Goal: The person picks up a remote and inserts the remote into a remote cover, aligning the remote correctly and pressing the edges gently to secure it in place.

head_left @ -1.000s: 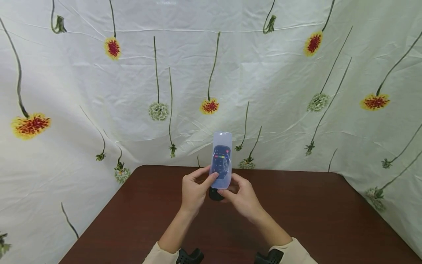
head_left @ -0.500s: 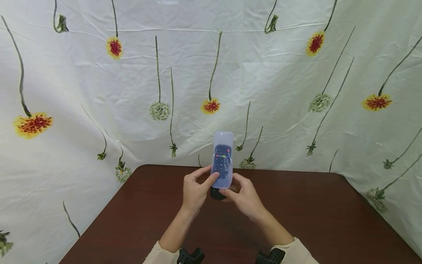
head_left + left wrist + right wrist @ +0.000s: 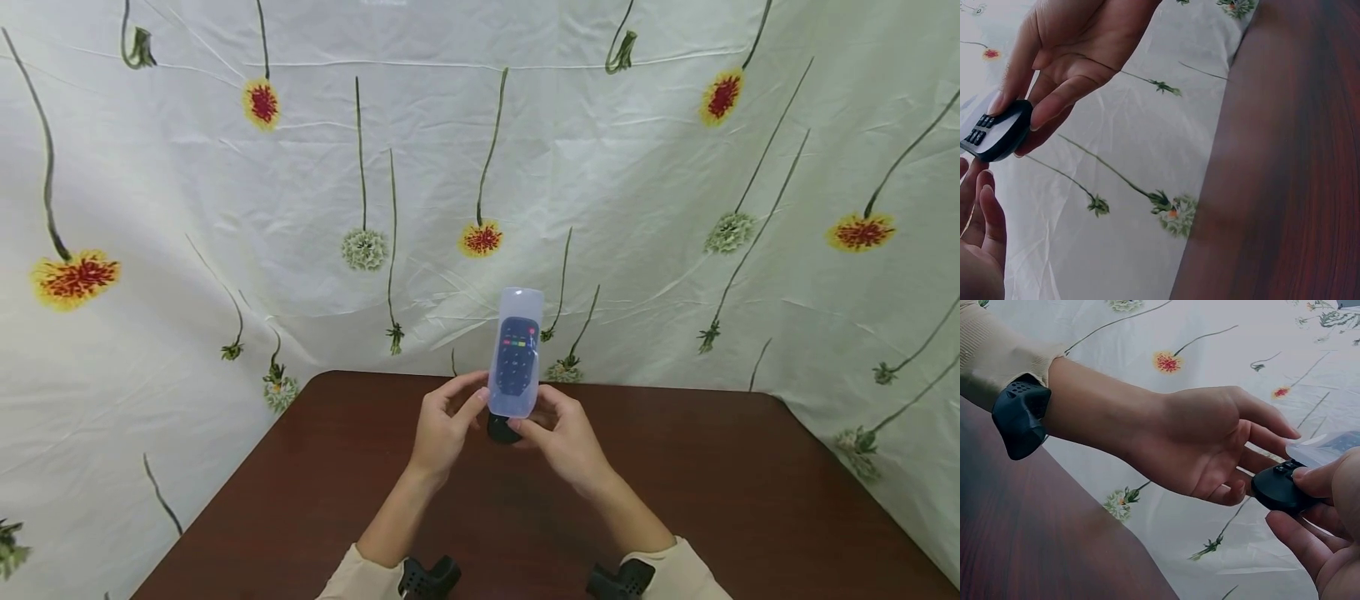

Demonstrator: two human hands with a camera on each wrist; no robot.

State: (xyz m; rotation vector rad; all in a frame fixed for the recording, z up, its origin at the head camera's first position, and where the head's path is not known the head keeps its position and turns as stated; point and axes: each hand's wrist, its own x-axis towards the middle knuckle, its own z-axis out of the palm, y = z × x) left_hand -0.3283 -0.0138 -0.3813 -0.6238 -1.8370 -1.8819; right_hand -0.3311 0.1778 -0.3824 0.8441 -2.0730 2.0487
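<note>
You're holding a black remote control [image 3: 517, 367], mostly sheathed in a clear silicone cover [image 3: 517, 304], upright above the brown bench [image 3: 675, 483]. Your right hand [image 3: 564, 433] is pinching the remote's bare bottom end btwn thumb & fingers. Your left hand [image 3: 444, 427] is sitting alongside, fingers loosely extended w/ fingertips touching the cover's lower edge. Flower-print cloth [image 3: 187, 208] is hanging behind.

I can read no text, brand or number anywhere; the buttons on the black remote control [image 3: 517, 365] in its clear sleeve are too small to make out.
</note>
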